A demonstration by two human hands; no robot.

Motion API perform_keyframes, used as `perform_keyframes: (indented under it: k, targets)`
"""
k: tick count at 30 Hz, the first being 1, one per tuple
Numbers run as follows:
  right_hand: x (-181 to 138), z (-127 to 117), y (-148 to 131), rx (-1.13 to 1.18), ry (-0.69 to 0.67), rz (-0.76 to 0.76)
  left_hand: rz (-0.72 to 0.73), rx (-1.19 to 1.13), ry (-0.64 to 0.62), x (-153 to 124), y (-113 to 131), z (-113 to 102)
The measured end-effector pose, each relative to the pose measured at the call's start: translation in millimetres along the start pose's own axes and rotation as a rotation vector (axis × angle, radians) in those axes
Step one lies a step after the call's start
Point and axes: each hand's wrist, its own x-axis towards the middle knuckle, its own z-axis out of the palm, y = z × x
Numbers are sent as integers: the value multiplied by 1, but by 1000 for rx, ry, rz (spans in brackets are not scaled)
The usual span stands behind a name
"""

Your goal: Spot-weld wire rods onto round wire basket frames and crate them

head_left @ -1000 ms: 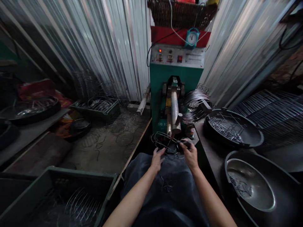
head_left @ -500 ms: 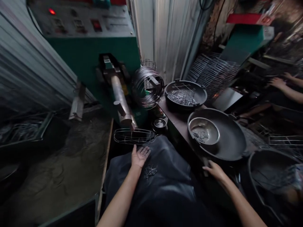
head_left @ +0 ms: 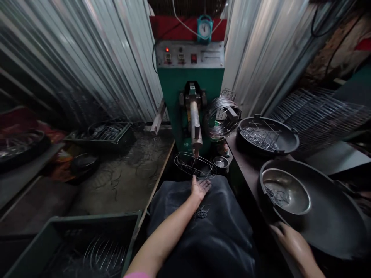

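Observation:
My left hand (head_left: 200, 188) is palm up with its fingers spread, holding nothing. Just past its fingertips, an oval wire frame (head_left: 181, 164) hangs beneath the electrode arm (head_left: 194, 119) of a green machine (head_left: 171, 92); whether the thumb touches the wire is unclear. Short bent wire pieces (head_left: 202, 211) lie in a small heap on the dark apron (head_left: 220, 235) over my lap, close to my left wrist. At the bench edge, beside a large black pan (head_left: 333, 227), is my right hand (head_left: 294, 241). Its fingers are blurred and partly hidden.
A steel bowl (head_left: 304, 199) with small wire pieces sits in the large pan. Behind it stands another pan (head_left: 291, 148) of wire parts. A wire coil (head_left: 222, 119) hangs by the machine. Green crates (head_left: 55, 227) holding wirework stand left. A small metal bowl (head_left: 220, 162) is below the coil.
The view has swung left, bringing the machine to the middle and the left-hand crates into sight. My left hand stays palm up by the wire frame; my right hand remains at the bench edge.

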Motion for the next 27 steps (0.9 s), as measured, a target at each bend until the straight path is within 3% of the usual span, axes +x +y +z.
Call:
perform_keyframes:
  k: [3,6,10,14,19,22,25,27]
  targets:
    - [39,48,-82,95,-127,-157,20,-11,6,3,-2,2]
    - [85,89,-159,125,-71,-380,24,-10,11,7,-2,5]
    - [132,117,-223,50,-62,-585,-18,-10,21,17,3,12]
    - [133,121,-245,-54,-120,-704,-62,4,57,19,13,6]
    - [80,117,-251,39,-144,-788,11,89,96,-16,39,-26]
    - [60,107,-256,254,-114,-693,179,121,89,-58,55,-50]
    - [51,97,-260,472,-143,-481,480,24,-49,-102,65,-72]
    - [45,96,-260,589,-202,-328,608,-54,-138,-126,67,-85]
